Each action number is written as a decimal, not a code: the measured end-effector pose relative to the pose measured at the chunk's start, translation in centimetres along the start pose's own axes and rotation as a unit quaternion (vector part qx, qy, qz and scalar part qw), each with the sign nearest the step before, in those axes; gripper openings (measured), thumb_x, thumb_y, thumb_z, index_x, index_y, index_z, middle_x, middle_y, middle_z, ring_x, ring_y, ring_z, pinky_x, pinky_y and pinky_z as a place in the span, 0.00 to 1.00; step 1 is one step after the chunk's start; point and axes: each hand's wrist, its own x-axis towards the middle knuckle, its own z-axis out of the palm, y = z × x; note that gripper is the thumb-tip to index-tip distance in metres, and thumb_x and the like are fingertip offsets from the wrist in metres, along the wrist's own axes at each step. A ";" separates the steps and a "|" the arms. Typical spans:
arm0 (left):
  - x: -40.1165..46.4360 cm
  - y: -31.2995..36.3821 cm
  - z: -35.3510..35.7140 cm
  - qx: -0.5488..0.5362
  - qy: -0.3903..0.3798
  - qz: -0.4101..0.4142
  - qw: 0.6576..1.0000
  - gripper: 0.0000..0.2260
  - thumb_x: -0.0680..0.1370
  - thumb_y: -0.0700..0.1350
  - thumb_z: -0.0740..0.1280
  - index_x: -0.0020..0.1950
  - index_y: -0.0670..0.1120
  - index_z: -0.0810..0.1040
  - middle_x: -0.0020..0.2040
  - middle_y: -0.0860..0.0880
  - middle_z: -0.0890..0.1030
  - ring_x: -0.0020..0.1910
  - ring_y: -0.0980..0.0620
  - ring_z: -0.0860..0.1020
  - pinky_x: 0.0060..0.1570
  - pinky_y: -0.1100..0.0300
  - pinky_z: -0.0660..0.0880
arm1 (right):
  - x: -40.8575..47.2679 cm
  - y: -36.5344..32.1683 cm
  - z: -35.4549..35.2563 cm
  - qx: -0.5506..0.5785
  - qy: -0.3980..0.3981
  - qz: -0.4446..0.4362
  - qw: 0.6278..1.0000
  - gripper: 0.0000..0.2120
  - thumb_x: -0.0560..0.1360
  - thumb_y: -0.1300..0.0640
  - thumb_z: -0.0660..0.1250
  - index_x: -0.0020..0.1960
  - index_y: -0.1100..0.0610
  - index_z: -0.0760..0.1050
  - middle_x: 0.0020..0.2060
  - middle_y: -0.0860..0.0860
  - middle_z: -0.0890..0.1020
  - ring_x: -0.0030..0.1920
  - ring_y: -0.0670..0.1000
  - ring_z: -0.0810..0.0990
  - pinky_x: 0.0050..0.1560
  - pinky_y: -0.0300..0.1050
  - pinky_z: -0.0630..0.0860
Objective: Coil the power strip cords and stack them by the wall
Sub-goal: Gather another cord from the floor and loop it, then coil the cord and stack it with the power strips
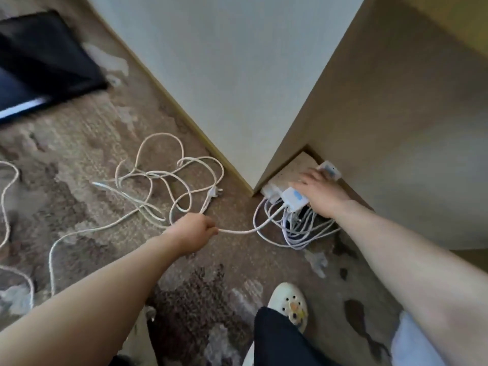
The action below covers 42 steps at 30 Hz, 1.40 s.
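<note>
Head view: your left hand fisted around white cord leading to coiled bundle at wall corner. Your right hand flat, fingers spread, pressing white power strip atop bundle. Loose cord tangle with plug on patterned carpet.

The right hand covers most of the power strips stacked by the wall, so their number cannot be told. The dark flat object at upper left is blurred and cut off by the edge. A second white cord runs off the left edge. The left hand hides the cord inside its fist.
</note>
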 end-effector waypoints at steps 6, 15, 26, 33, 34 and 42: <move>7.7 2.2 4.6 -0.047 -0.013 0.002 0.999 0.12 0.82 0.51 0.59 0.40 0.53 0.75 0.35 0.52 0.77 0.36 0.50 0.76 0.34 0.57 0.68 | 5.2 3.9 6.0 -0.076 -0.007 0.057 0.995 0.40 0.70 0.71 0.56 0.79 0.48 0.57 0.77 0.52 0.60 0.72 0.65 0.60 0.69 0.61 0.64; 11.6 4.1 10.2 -0.048 -0.062 0.000 0.997 0.17 0.81 0.44 0.57 0.32 0.52 0.67 0.34 0.50 0.75 0.34 0.50 0.74 0.33 0.57 0.68 | 6.2 5.7 16.7 0.067 -0.028 0.128 0.989 0.39 0.76 0.71 0.55 0.79 0.40 0.52 0.80 0.49 0.50 0.77 0.63 0.51 0.69 0.62 0.68; 12.2 3.3 9.8 -0.140 -0.019 -0.040 0.989 0.13 0.81 0.43 0.58 0.38 0.45 0.75 0.35 0.46 0.78 0.31 0.49 0.73 0.31 0.57 0.69 | 7.0 0.0 18.0 0.479 0.110 0.271 0.828 0.28 0.80 0.51 0.62 0.77 0.38 0.57 0.80 0.47 0.38 0.79 0.57 0.53 0.67 0.44 0.65; 13.6 3.5 8.9 -0.158 0.072 -0.053 0.983 0.11 0.80 0.44 0.60 0.40 0.50 0.77 0.34 0.51 0.78 0.30 0.53 0.75 0.27 0.61 0.66 | 8.9 1.9 16.0 0.413 0.074 0.246 0.874 0.25 0.83 0.54 0.58 0.78 0.42 0.58 0.81 0.50 0.41 0.78 0.59 0.58 0.70 0.52 0.70; 13.7 3.6 8.7 -0.154 0.075 -0.051 0.984 0.10 0.80 0.44 0.60 0.42 0.49 0.78 0.35 0.51 0.79 0.31 0.52 0.76 0.28 0.60 0.67 | 8.8 2.1 15.9 0.414 0.072 0.247 0.873 0.26 0.83 0.53 0.58 0.79 0.43 0.57 0.81 0.51 0.41 0.78 0.60 0.58 0.70 0.52 0.70; 13.0 2.6 9.3 -0.203 0.057 -0.051 0.976 0.08 0.80 0.46 0.61 0.44 0.51 0.78 0.36 0.52 0.80 0.28 0.56 0.74 0.25 0.65 0.65 | 10.0 -1.9 15.1 0.375 0.050 0.321 0.868 0.40 0.77 0.32 0.59 0.79 0.37 0.39 0.80 0.52 0.38 0.78 0.69 0.44 0.63 0.63 0.73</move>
